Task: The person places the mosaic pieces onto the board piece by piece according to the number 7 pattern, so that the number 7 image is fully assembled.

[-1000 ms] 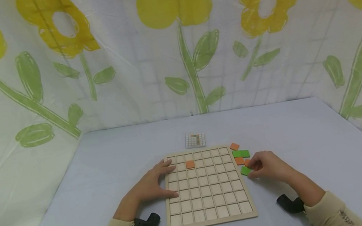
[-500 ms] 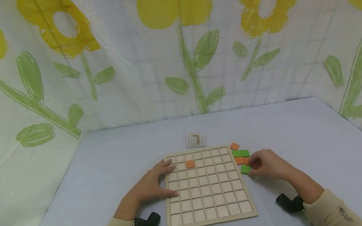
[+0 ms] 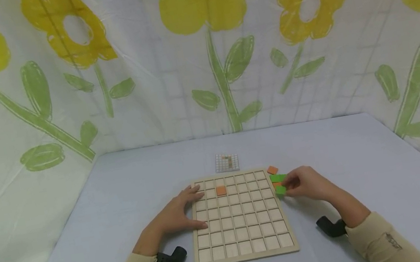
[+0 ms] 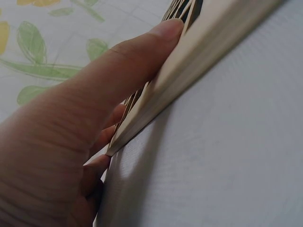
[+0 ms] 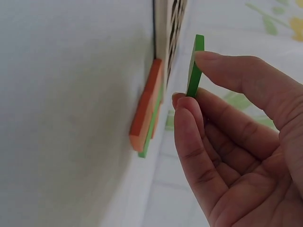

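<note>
A wooden grid board [image 3: 246, 220] lies flat on the table, one orange tile [image 3: 221, 190] in a cell of its second row from the far side. My left hand [image 3: 177, 211] rests on the board's left edge, thumb and fingers spread apart and touching the frame. Between thumb and fingertips, my right hand [image 3: 306, 185] pinches a green square tile [image 5: 196, 65], raised off the table just right of the board. Beneath and beyond it lie more orange tiles [image 5: 144, 111] and green tiles [image 3: 277, 178], partly hidden by the right hand in the head view.
A small card with a printed grid [image 3: 226, 162] lies beyond the board's far edge. One loose orange tile [image 3: 272, 170] sits by the far right corner. A flowered curtain [image 3: 149, 67] hangs behind the table [image 3: 346, 150].
My right hand has picked up the nearest green tile and moved it slightly up and left, toward the board. The left hand has stayed in place on the board's edge.
</note>
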Tool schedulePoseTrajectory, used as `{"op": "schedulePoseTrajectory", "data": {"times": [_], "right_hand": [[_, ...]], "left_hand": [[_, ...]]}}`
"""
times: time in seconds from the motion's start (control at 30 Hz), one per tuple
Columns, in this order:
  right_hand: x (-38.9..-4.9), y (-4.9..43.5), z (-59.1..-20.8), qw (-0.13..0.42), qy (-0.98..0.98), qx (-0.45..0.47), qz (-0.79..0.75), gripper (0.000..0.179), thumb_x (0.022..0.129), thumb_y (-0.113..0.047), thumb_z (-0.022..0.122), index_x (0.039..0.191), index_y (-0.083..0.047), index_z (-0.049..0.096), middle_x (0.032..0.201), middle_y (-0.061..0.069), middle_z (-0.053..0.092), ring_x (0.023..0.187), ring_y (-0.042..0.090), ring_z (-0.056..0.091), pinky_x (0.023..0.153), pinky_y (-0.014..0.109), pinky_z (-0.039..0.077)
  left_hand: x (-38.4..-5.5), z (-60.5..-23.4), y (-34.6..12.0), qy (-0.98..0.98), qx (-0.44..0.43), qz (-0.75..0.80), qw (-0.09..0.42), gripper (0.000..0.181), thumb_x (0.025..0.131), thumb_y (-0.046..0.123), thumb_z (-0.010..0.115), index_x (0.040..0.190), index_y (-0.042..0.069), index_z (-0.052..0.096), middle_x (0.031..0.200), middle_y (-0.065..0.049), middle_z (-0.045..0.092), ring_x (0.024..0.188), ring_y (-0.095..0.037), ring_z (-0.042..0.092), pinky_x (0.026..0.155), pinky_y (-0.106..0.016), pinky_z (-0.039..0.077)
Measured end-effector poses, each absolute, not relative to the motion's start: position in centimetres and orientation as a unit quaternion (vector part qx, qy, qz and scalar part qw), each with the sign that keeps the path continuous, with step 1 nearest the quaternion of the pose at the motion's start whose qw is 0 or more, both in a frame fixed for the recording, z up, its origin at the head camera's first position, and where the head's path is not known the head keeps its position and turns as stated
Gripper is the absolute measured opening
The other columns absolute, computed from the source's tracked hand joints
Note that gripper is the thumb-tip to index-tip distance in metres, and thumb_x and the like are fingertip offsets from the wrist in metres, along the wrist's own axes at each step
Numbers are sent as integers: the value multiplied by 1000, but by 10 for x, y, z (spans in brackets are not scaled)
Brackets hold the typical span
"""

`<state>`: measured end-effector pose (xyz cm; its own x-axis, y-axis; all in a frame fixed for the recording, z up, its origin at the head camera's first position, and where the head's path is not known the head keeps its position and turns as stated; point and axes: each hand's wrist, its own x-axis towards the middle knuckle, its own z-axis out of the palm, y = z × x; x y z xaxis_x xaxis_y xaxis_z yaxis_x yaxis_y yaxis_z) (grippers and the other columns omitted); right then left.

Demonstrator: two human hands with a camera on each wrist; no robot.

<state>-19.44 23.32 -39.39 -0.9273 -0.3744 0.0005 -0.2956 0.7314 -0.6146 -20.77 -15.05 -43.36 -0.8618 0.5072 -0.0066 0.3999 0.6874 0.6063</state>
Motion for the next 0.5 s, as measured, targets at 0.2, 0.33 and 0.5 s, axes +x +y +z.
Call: {"op": "schedulePoseTrajectory", "data": {"times": [0.2, 0.33, 0.5], "right_hand": [[-203, 222, -389, 59, 921, -199, -329, 22, 77, -8, 73, 96, 3, 69, 85, 7, 68, 73, 10, 59, 61, 21, 51], [-209, 213, -385, 69, 913, -199, -348, 23, 78, -7, 71, 99, 3, 69, 90, 10, 69, 74, 10, 60, 60, 22, 51], [-215, 202, -383, 75, 907, -211, -357, 24, 80, -6, 69, 102, 3, 69, 94, 14, 69, 69, 9, 59, 57, 25, 50]], "left_hand": [[-207, -434, -151, 916, 248, 303, 84, 86, 62, 55, 79, 135, 20, 50, 152, 2, 31, 144, -27, 18, 113, -55, 22], [-207, -434, -151, 916, 247, 306, 84, 86, 62, 55, 80, 135, 20, 50, 152, 2, 31, 144, -27, 18, 114, -55, 22], [-207, -434, -151, 916, 248, 304, 85, 87, 62, 55, 79, 135, 20, 50, 152, 2, 31, 144, -27, 18, 114, -55, 21]]}}
